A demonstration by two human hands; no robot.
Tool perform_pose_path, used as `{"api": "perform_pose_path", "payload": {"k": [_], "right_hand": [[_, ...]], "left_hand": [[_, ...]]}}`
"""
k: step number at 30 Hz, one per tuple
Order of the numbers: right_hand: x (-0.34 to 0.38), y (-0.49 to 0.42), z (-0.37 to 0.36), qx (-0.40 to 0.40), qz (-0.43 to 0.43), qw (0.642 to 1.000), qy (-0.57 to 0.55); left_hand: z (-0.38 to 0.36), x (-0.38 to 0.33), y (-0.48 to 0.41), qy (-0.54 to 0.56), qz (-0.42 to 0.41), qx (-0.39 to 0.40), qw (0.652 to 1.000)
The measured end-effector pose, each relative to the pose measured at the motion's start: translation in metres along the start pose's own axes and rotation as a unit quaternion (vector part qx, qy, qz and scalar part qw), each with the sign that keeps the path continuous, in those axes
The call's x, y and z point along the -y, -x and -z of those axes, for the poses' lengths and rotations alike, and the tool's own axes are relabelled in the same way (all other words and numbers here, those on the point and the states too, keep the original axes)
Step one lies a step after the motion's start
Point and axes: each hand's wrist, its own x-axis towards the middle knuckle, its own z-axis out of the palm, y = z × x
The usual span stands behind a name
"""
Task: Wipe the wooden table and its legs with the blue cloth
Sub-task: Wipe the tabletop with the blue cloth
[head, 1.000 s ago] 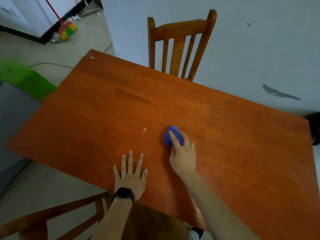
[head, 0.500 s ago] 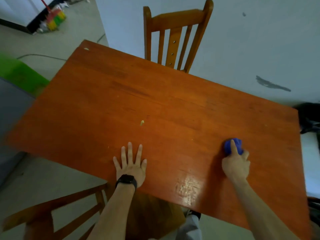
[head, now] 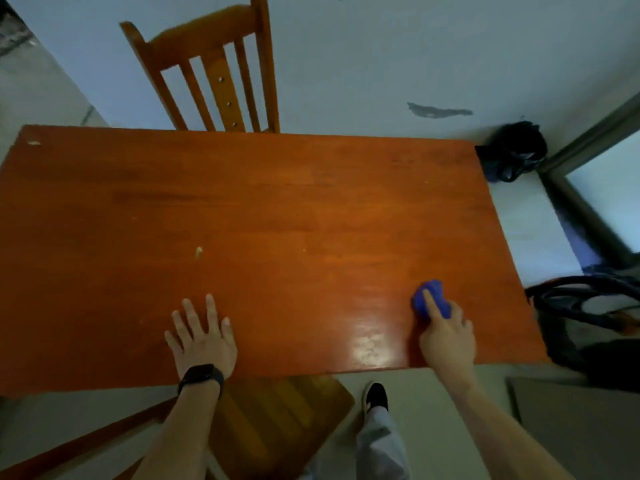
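Tabletop wiping in hand, at the near right corner

The right hand grips the small bunched blue cloth, forefinger laid over it, pressing it onto the glossy orange-brown wooden table; the left hand rests flat, fingers spread, holding nothing; next, probably a sweep left toward the pale crumb; legs probably not yet done.

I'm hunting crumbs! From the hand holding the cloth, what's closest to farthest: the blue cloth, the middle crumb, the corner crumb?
1. Blue cloth, under the right hand.
2. Middle crumb, off to its left.
3. Corner crumb, far left corner.
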Motion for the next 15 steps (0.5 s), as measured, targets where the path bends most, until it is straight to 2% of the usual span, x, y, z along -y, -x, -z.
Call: {"api": "perform_pose_path", "payload": {"k": [2,3,4,6,8,10,13,15], "right_hand": [[-0.061,0.000,0.020,0.000,-0.129,0.991,-0.024],[-0.076,0.002,0.026,-0.010,-0.157,0.987,-0.032],[-0.082,0.007,0.027,-0.030,-0.135,0.990,-0.027],[-0.071,0.026,0.016,-0.050,0.017,0.998,-0.025],[-0.040,0.054,-0.005,-0.018,0.166,0.986,-0.008],[-0.020,0.075,-0.022,0.006,0.246,0.969,0.001],[-0.064,0.049,-0.018,0.006,0.269,0.963,-0.016],[-0.129,0.020,-0.003,-0.011,0.199,0.980,-0.019]], "left_hand": [[-0.004,-0.019,0.013,-0.016,-0.038,-0.017,0.999],[-0.007,-0.034,0.020,-0.017,-0.070,-0.024,0.997],[-0.011,-0.051,0.029,-0.014,-0.103,-0.029,0.994],[-0.025,-0.092,0.048,-0.020,-0.152,-0.026,0.988],[-0.041,-0.136,0.069,-0.015,-0.176,-0.011,0.984],[-0.056,-0.181,0.090,-0.009,-0.188,-0.003,0.982],[-0.076,-0.243,0.112,-0.027,-0.206,0.027,0.978],[-0.090,-0.276,0.127,-0.047,-0.201,0.051,0.977]]}}
